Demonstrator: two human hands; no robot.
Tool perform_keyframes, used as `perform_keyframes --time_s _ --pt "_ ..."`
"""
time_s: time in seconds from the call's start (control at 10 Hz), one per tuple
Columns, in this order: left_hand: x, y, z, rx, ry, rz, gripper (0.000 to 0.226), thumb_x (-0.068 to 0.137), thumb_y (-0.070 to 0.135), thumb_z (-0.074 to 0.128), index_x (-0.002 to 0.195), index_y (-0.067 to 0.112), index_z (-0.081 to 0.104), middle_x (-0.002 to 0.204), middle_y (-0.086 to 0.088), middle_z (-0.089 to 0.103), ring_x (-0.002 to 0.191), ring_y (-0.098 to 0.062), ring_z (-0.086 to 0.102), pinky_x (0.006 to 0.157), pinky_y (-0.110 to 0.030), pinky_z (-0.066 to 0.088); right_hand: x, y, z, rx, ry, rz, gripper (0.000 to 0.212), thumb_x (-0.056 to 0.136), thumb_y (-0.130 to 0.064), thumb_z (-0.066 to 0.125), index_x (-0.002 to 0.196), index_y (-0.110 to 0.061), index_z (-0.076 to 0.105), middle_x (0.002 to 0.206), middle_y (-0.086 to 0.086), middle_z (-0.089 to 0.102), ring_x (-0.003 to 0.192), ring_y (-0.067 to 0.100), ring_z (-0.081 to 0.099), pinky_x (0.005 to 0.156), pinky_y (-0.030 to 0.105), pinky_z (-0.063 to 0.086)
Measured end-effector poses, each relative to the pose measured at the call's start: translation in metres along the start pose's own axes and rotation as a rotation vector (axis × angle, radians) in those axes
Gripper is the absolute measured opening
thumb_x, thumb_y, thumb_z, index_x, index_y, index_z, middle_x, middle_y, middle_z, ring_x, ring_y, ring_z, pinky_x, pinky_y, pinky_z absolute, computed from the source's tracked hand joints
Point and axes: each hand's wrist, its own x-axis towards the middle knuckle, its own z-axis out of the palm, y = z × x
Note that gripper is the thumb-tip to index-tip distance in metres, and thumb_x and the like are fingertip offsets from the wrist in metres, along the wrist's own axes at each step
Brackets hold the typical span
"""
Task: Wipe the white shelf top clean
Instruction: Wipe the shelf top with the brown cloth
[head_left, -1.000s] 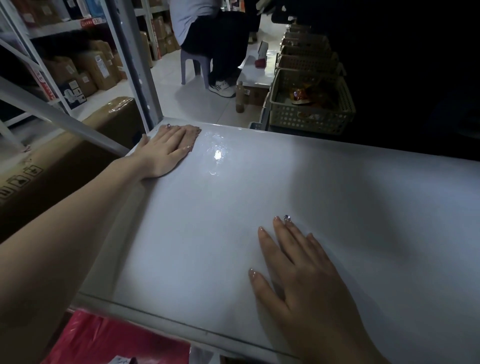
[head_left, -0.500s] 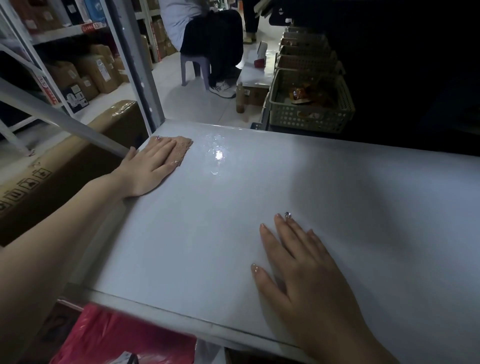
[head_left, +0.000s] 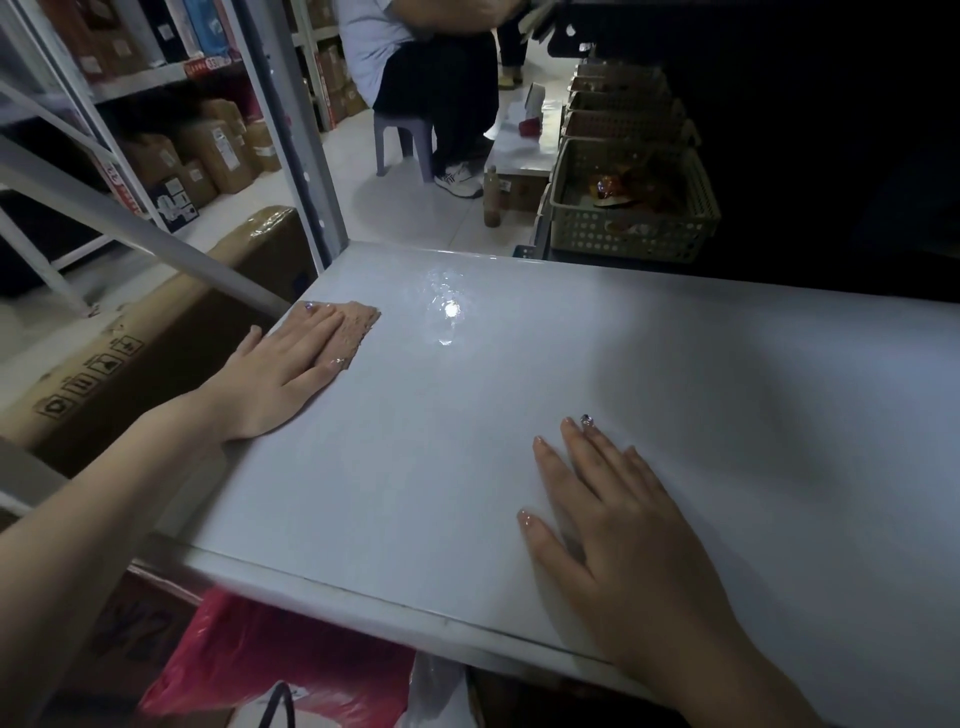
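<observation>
The white shelf top (head_left: 519, 415) fills the middle of the view, with a wet shiny patch (head_left: 447, 312) near its far left corner. My left hand (head_left: 280, 374) lies flat with straight fingers on a small brown cloth (head_left: 358, 327) at the shelf's left edge, pressing it down; only the cloth's far right part shows past the fingers. My right hand (head_left: 613, 519) rests flat on the shelf near the front edge, fingers spread, holding nothing.
A grey metal upright (head_left: 291, 130) and diagonal brace (head_left: 156, 228) stand at the left, with a taped cardboard box (head_left: 156, 332) below. Perforated baskets (head_left: 634, 208) sit beyond the far edge. A person sits on a stool (head_left: 400, 140). A red bag (head_left: 270, 660) lies under the shelf.
My left hand has slid back toward me along the left edge, baring more of the brown cloth past its fingertips. My right hand has stayed in place.
</observation>
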Motion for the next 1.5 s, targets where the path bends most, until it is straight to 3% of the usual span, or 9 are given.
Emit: perform_keyframes --time_s 0.2,0.3,0.6,0.8,1.0,1.2,1.4,1.5 --pt "-0.023 -0.003 -0.003 -0.021 -0.007 0.021 0.095 0.062 0.072 0.0 0.147 0.029 0.002 0.148 0.021 -0.004 0.127 0.011 -0.011 0.113 -0.043 -0.003 0.001 0.0 -0.001 -0.008 -0.014 -0.002 0.056 0.086 -0.047 0.036 0.127 -0.017 0.058 0.135 0.009 0.053 0.126 0.024 0.049 0.102 0.034 0.022" --pt "-0.035 -0.007 -0.003 -0.027 -0.006 0.026 0.093 0.063 0.074 0.0 0.146 0.031 0.0 0.14 0.026 -0.009 0.129 0.01 -0.012 0.113 -0.04 -0.004 0.001 0.0 -0.001 -0.011 -0.02 0.001 0.056 0.086 -0.048 0.035 0.127 -0.017 0.058 0.135 0.009 0.053 0.126 0.024 0.049 0.102 0.034 0.022" --pt "-0.06 -0.021 0.0 -0.053 -0.008 0.05 0.091 0.056 0.091 -0.009 0.136 0.046 -0.004 0.146 0.027 -0.008 0.133 0.012 -0.018 0.112 -0.035 -0.007 0.001 -0.001 -0.003 -0.013 -0.043 0.014 0.055 0.086 -0.048 0.035 0.127 -0.018 0.058 0.134 0.008 0.054 0.126 0.023 0.049 0.102 0.033 0.022" --pt "-0.075 -0.04 0.014 0.043 0.068 0.137 0.062 0.086 0.068 0.008 0.142 0.043 0.009 0.152 0.02 0.003 0.132 0.016 -0.013 0.099 -0.003 -0.019 0.0 -0.002 -0.006 -0.006 -0.059 0.017 0.054 0.086 -0.047 0.036 0.125 -0.018 0.059 0.133 0.008 0.055 0.125 0.022 0.05 0.102 0.032 0.022" --pt "-0.082 -0.062 0.029 0.146 0.066 0.119 0.057 0.094 0.056 0.016 0.147 0.037 0.006 0.155 0.017 0.005 0.141 0.0 -0.003 0.106 -0.011 -0.018 0.001 -0.003 -0.008 0.02 -0.094 0.033 0.055 0.086 -0.048 0.035 0.126 -0.018 0.059 0.134 0.008 0.054 0.126 0.022 0.049 0.103 0.032 0.022" --pt "-0.096 -0.063 0.028 0.156 0.038 0.109 0.056 0.094 0.051 0.018 0.147 0.039 0.005 0.155 0.015 0.006 0.142 -0.003 -0.004 0.108 -0.016 -0.019 0.001 -0.003 -0.009 0.038 -0.107 0.034 0.056 0.086 -0.048 0.035 0.127 -0.018 0.058 0.134 0.008 0.054 0.126 0.022 0.048 0.104 0.03 0.02" --pt "-0.117 -0.035 0.01 0.158 -0.05 0.159 0.055 0.096 0.051 0.009 0.148 0.032 0.01 0.156 0.012 0.007 0.142 -0.005 0.0 0.109 -0.016 -0.016 0.001 0.0 -0.013 0.135 -0.137 -0.028 0.078 0.078 -0.059 0.005 0.146 -0.027 0.026 0.156 -0.002 0.014 0.144 0.01 0.005 0.108 0.02 -0.011" --pt "-0.121 -0.035 0.012 0.009 0.063 0.096 0.056 0.082 0.074 0.003 0.135 0.06 -0.01 0.147 0.036 -0.001 0.137 0.009 -0.009 0.104 -0.012 -0.022 0.001 0.0 -0.015 0.134 -0.151 -0.026 0.08 0.077 -0.059 0.003 0.147 -0.027 0.025 0.156 -0.002 0.013 0.144 0.009 0.003 0.109 0.02 -0.015"
